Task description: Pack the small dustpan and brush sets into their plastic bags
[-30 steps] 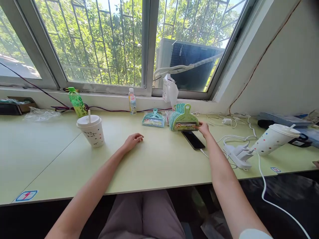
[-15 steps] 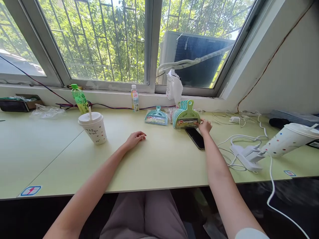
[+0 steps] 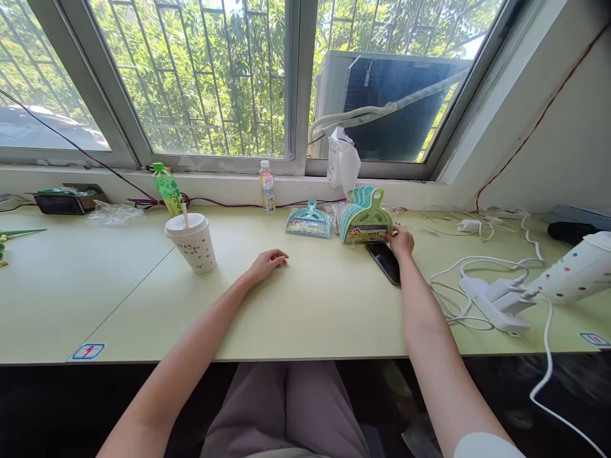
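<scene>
My right hand pinches the lower right corner of a packaged green dustpan-and-brush set, with the thumb at its front. This set stands at the front of a row of several light-blue sets, leaning together upright on the table. A single blue dustpan-and-brush set lies just left of the row. My left hand rests on the tabletop with loosely curled fingers and nothing in it. Below the row and beside my right wrist lies a black phone.
A lidded paper cup with a straw, a green bottle and a small clear bottle stand to the left and back. On the right are a white power strip, loose cables and a tilted dotted cup.
The head view has turned slightly left, so everything sits further right in the picture. Both hands keep nearly the same places on the table, the right one still at the green set.
</scene>
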Demonstrator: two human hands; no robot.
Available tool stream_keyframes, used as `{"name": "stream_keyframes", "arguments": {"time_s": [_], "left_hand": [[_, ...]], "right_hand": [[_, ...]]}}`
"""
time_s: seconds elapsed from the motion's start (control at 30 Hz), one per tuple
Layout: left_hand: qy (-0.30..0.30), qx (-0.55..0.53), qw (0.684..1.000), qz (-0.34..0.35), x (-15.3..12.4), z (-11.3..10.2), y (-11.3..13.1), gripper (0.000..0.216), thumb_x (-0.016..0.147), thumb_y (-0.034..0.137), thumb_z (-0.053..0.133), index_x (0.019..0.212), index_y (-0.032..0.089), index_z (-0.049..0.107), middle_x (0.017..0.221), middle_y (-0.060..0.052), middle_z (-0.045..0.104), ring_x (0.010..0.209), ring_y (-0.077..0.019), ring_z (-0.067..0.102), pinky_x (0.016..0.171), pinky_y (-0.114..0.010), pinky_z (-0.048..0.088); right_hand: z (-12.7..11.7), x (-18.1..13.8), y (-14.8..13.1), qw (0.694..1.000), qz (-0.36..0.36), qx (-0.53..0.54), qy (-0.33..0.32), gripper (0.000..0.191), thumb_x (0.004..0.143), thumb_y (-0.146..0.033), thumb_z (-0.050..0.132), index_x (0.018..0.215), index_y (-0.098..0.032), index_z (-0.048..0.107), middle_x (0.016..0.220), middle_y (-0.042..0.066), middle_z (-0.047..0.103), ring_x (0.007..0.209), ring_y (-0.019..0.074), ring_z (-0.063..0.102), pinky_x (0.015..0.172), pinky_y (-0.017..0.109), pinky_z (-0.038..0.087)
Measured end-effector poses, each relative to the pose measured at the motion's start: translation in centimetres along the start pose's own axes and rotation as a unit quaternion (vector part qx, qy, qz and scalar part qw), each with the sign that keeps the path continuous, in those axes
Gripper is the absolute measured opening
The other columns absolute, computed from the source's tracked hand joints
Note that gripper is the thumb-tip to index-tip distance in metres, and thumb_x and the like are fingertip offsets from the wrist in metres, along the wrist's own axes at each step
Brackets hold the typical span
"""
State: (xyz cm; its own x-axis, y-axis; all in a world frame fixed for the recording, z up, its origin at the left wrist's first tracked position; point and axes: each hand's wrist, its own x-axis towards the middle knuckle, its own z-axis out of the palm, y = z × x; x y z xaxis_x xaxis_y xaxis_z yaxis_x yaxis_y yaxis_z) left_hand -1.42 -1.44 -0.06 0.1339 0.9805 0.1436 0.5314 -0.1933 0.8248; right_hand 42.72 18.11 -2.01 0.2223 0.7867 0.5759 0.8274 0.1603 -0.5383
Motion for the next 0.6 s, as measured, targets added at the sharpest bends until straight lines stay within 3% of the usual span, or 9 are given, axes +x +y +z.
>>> {"name": "stream_keyframes", "arguments": {"time_s": [0.2, 0.33, 0.4, 0.47, 0.53, 0.6], "left_hand": [[-0.008, 0.002, 1.0, -0.006, -0.1, -0.1, 0.3, 0.04, 0.082, 0.048, 0.047, 0.1, 0.018, 0.066, 0.094, -0.007, 0.07, 0.081, -0.0186, 0.06, 0.066, -0.028, 0.047], [-0.008, 0.008, 1.0, 0.001, -0.1, -0.1, 0.2, 0.04, 0.083, 0.047, 0.047, 0.101, 0.018, 0.066, 0.094, -0.007, 0.07, 0.081, -0.0186, 0.06, 0.069, -0.029, 0.048], [-0.008, 0.008, 1.0, 0.005, -0.1, 0.0, 0.2, 0.039, 0.082, 0.047, 0.047, 0.1, 0.018, 0.066, 0.094, -0.007, 0.07, 0.081, -0.0191, 0.06, 0.07, -0.03, 0.048], [-0.008, 0.006, 1.0, 0.007, -0.1, 0.0, 0.2, 0.039, 0.082, 0.047, 0.047, 0.1, 0.018, 0.066, 0.093, -0.007, 0.071, 0.081, -0.0197, 0.061, 0.071, -0.031, 0.049], [-0.008, 0.005, 1.0, 0.01, -0.2, -0.1, 0.2, 0.038, 0.082, 0.046, 0.048, 0.099, 0.018, 0.067, 0.093, -0.007, 0.071, 0.082, -0.0201, 0.061, 0.071, -0.031, 0.049], [-0.008, 0.006, 1.0, 0.011, -0.2, -0.1, 0.2, 0.038, 0.081, 0.046, 0.047, 0.099, 0.019, 0.067, 0.093, -0.007, 0.071, 0.082, -0.0201, 0.061, 0.071, -0.031, 0.049]], "right_hand": [[0.1, 0.1, 0.8, 0.997, 0.034, 0.066, -0.003, 0.071, 0.063, -0.051, 0.073, 0.122, -0.018, 0.051, 0.122, 0.013, 0.054, 0.076, 0.0172, 0.057, 0.075, 0.034, 0.045], [-0.3, 0.6, 0.5, 0.995, 0.017, 0.083, -0.047, 0.078, 0.063, -0.047, 0.072, 0.13, -0.018, 0.043, 0.129, 0.017, 0.044, 0.088, 0.0202, 0.057, 0.083, 0.038, 0.045], [-1.1, 0.5, -1.1, 0.998, -0.011, 0.059, -0.016, 0.073, 0.067, -0.042, 0.068, 0.131, -0.018, 0.041, 0.132, 0.018, 0.042, 0.103, 0.0258, 0.054, 0.09, 0.044, 0.043], [-1.8, -0.4, -3.9, 0.996, -0.055, 0.025, 0.065, 0.062, 0.074, -0.033, 0.06, 0.131, -0.018, 0.04, 0.134, 0.018, 0.04, 0.122, 0.0316, 0.043, 0.097, 0.05, 0.038], [-2.0, -2.2, -7.5, 0.986, -0.112, 0.021, 0.123, 0.051, 0.081, -0.02, 0.045, 0.132, -0.018, 0.04, 0.136, 0.017, 0.041, 0.131, 0.0301, 0.037, 0.104, 0.051, 0.032], [-1.2, -4.6, -11.4, 0.979, -0.184, 0.034, 0.08, 0.049, 0.084, -0.015, 0.037, 0.133, -0.017, 0.041, 0.134, 0.016, 0.045, 0.132, 0.0281, 0.037, 0.108, 0.05, 0.029]]}}
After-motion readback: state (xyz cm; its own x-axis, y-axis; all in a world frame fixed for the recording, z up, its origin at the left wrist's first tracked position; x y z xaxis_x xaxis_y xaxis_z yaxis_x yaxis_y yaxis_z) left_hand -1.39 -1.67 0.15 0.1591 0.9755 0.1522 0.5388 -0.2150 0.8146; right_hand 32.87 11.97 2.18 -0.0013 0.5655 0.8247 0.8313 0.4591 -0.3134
